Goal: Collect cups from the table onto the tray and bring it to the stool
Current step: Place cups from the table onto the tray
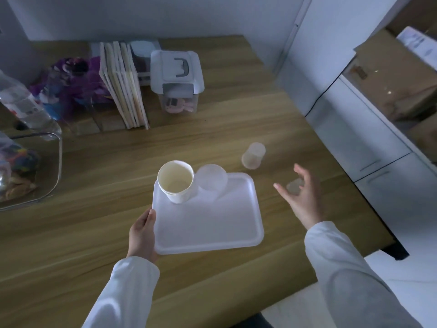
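Observation:
A white plastic tray lies on the wooden table. My left hand grips its left edge. A white paper cup stands upright in the tray's far left corner, and a clear plastic cup stands just right of it on the tray's far edge. Another clear cup stands on the table beyond the tray's right corner. My right hand hovers open to the right of the tray, fingers spread around a small clear cup that is partly hidden behind them. Whether the fingers touch it is unclear.
A lidded clear box with a handle, a row of upright books, purple toys, a plastic bottle and a clear container line the back and left. The table's right edge drops beside white cabinets.

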`<state>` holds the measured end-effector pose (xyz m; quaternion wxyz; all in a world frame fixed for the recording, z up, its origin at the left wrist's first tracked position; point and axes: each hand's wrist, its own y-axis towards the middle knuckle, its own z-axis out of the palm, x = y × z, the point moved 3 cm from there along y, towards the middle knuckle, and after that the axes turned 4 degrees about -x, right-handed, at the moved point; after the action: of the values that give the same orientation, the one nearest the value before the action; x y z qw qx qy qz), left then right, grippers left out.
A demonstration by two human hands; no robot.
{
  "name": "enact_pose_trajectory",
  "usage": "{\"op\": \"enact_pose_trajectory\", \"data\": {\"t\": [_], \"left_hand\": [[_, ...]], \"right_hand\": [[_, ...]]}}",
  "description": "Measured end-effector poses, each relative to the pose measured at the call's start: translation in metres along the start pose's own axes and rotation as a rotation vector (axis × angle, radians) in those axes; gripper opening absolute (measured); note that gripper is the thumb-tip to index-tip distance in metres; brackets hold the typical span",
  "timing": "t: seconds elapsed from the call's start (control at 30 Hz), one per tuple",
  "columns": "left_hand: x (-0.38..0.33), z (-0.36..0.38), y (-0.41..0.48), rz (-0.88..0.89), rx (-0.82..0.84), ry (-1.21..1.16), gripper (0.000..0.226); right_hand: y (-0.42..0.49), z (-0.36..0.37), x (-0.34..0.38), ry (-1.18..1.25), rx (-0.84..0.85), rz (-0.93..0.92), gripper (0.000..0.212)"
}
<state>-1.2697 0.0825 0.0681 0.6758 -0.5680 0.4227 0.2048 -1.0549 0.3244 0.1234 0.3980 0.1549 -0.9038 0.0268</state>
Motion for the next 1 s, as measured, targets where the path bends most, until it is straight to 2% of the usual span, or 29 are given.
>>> {"op": "enact_pose_trajectory", "data": {"t": [0.2,0.4,0.53,0.67,0.77,0.9,1.0], "left_hand": [[0.007,0.031,-0.006,0.026,-0.045,0.07,0.026],[0.021,0.069,-0.018,0.067,-0.129,0.076,0.025],[0.03,0.085,-0.022,0.066,-0.186,0.051,0.023],[0.037,0.091,-0.028,0.062,-0.233,0.036,0.027],[0.037,0.093,-0.031,0.072,-0.236,0.04,0.028],[0.035,0.094,-0.036,0.06,-0.227,0.007,0.023],[0.032,0.093,-0.036,0.058,-0.211,-0.028,0.021]], "right_hand": [[0.05,-0.032,-0.059,-0.319,0.094,0.161,0.073],[0.095,-0.026,-0.099,-0.594,0.416,0.119,0.077],[0.106,-0.017,-0.113,-0.614,0.512,0.115,0.08],[0.111,-0.016,-0.114,-0.572,0.54,0.119,0.076],[0.117,-0.024,-0.112,-0.458,0.485,0.139,0.067],[0.12,-0.041,-0.097,-0.141,0.385,0.253,0.059],[0.113,-0.047,-0.083,0.136,0.376,0.396,0.045]]}}
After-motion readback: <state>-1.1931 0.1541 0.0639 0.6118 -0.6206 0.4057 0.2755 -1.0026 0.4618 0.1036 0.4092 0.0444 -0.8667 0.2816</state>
